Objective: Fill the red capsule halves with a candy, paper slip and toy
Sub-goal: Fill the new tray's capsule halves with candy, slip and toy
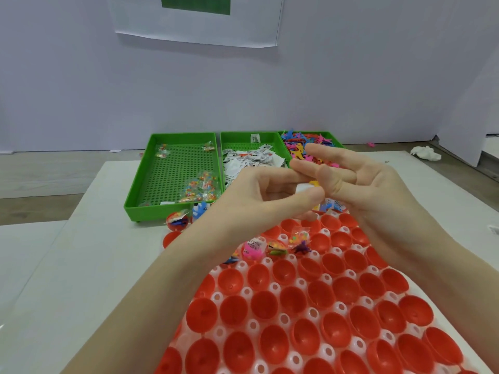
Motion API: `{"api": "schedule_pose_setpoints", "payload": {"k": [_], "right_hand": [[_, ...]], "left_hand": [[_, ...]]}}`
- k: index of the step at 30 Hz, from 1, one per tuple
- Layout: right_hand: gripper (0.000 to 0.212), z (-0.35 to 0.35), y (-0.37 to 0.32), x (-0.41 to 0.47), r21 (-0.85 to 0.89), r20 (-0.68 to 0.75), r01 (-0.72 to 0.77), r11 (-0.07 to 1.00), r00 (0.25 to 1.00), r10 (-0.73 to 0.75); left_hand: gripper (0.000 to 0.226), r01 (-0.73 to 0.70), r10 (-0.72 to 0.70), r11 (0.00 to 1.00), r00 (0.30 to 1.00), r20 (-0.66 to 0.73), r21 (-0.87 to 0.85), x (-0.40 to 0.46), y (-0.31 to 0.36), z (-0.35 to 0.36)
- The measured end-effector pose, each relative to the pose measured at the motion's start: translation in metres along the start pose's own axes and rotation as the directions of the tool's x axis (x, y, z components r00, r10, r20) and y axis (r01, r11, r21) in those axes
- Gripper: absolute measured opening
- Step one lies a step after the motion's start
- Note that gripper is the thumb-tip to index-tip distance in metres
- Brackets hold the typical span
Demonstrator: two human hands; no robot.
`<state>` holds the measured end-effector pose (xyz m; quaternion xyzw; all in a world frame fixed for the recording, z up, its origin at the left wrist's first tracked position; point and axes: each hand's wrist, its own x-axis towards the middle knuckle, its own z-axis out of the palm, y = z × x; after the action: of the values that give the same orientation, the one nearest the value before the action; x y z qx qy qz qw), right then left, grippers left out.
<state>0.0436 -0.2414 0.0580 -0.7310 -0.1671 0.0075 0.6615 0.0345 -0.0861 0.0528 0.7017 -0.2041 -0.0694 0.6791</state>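
1. Rack (328, 349): white holder on the counter (89, 265), nearest the person; its sockets keep the red halves (272, 344) mouth-up so items drop straight in. This is the landmark below.
2. Red halves: most of those near the person look empty. A few toward the far end of the rack already carry contents, among them a pink toy with a slip (253, 248) and a candy packet (298, 236). Filling seems to run from the far rows toward the person.
3. Left hand (259, 195): above the far end of the rack, fingers curled, thumb and fingertips pinching a small white piece (303, 188), probably a paper slip. A yellow bit (313, 183) shows at the pinch; I cannot tell what it is.
4. Right hand (367, 184): just beside the left, fingers mostly straight and slightly spread, tips meeting the pinched piece, seemingly helping to fold or separate it.
5. Candy tray (135, 195): green, beyond the rack's far-left corner; few packets left.
6. Slip tray (237, 136): green, beyond the rack, middle of the three.
7. Toy tray (334, 139): green, beyond the rack, far right, partly behind the right hand. Three trays side by side keep each supply sorted and within reach.
8. Loose half (176, 220): filled, off the rack's far-left edge.
9. Tissue (426, 153): crumpled, well beyond the rack, right.
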Motion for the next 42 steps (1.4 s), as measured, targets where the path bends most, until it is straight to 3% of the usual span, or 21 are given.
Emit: {"api": "schedule_pose_setpoints", "payload": {"k": [4, 6, 9, 14, 21, 24, 26, 28, 31, 34, 38, 40, 42], "right_hand": [[0.052, 0.006, 0.004, -0.002, -0.122, -0.212, 0.058, 0.991, 0.974, -0.083], [0.046, 0.008, 0.005, -0.005, -0.091, -0.288, 0.048, 0.995, 0.955, -0.072], [0.025, 0.009, 0.006, -0.014, 0.015, -0.27, 0.075, 0.997, 0.96, -0.069], [0.028, 0.009, 0.005, -0.021, 0.144, -0.267, 0.084, 0.986, 0.963, -0.043], [0.023, 0.001, -0.009, -0.011, 0.17, -0.281, 0.107, 0.98, 0.958, -0.056], [0.014, 0.001, -0.013, -0.01, 0.092, -0.273, 0.135, 0.986, 0.956, -0.106], [0.014, -0.002, -0.012, -0.011, 0.047, -0.277, 0.126, 0.991, 0.955, -0.109], [0.014, -0.006, -0.01, -0.011, 0.026, -0.286, 0.077, 0.997, 0.956, -0.066], [0.013, -0.013, -0.003, -0.011, 0.041, -0.255, -0.046, 0.998, 0.965, 0.055], [0.013, -0.022, 0.008, -0.011, 0.045, -0.168, -0.16, 0.986, 0.972, 0.166], [0.014, -0.033, 0.025, -0.01, -0.04, -0.109, -0.245, 0.969, 0.965, 0.24], [0.013, -0.038, 0.032, -0.009, -0.153, -0.113, -0.252, 0.956, 0.965, 0.237], [0.015, -0.044, 0.039, -0.007, -0.374, -0.114, -0.236, 0.897, 0.972, 0.208]], "left_hand": [[0.016, -0.003, -0.004, 0.999, 0.993, -0.121, -0.054, 0.002, -0.005, 0.007], [0.018, -0.022, 0.006, 0.995, 0.985, -0.174, -0.094, 0.002, -0.006, 0.012], [0.018, -0.084, 0.049, 0.99, 0.959, -0.278, -0.117, 0.002, -0.005, 0.018], [0.014, -0.113, 0.07, 0.988, 0.934, -0.349, -0.103, -0.001, 0.002, 0.03], [0.018, -0.135, 0.216, 0.965, 0.895, -0.391, 0.224, 0.009, 0.021, 0.038], [0.014, -0.088, 0.173, 0.976, 0.874, -0.454, 0.201, 0.016, 0.02, 0.037], [0.013, -0.058, 0.094, 0.994, 0.898, -0.429, 0.096, 0.018, 0.02, 0.036], [0.012, -0.036, 0.029, 0.999, 0.929, -0.369, -0.013, 0.02, 0.017, 0.037], [0.011, 0.042, -0.039, 0.999, 0.942, -0.334, 0.0, 0.023, 0.006, 0.039], [0.011, 0.109, -0.076, 0.99, 0.941, -0.33, 0.085, 0.027, -0.008, 0.041], [0.01, 0.213, -0.098, 0.9, 0.948, -0.302, 0.379, 0.034, -0.024, 0.037], [0.012, 0.236, -0.082, 0.806, 0.953, -0.292, 0.543, 0.036, -0.031, 0.033], [0.016, 0.236, -0.059, 0.751, 0.954, -0.293, 0.617, 0.036, -0.036, 0.029]]}}
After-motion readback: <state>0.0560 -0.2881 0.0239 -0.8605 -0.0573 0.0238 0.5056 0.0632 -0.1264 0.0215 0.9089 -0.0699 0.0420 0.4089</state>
